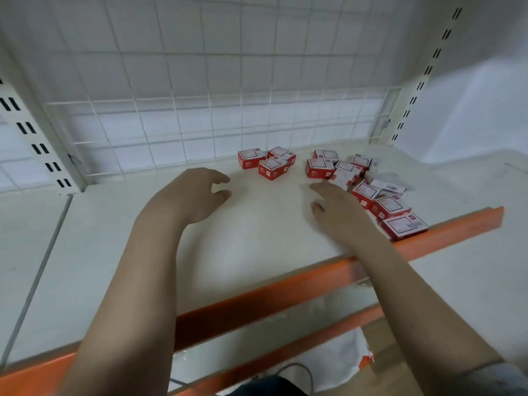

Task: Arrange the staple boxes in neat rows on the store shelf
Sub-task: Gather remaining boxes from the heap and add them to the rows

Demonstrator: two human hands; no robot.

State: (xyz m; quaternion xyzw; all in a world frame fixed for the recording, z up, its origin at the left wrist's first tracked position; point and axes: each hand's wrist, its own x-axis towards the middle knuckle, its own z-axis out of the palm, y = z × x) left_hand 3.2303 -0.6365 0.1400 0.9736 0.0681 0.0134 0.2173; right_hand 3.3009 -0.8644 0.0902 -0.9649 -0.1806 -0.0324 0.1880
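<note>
Head view: red/white staple boxes (354, 178) jumbled, labels blurry, maybe printed; both hands' fingers (221, 192) loosely spread, empty.

Soft, even light overhead, brightest through the wire grid (200, 124) behind. Faint shadows lie under both arms on the shelf (257, 238). Everything's slightly blurry, and the wide lens bends the edges.
</note>
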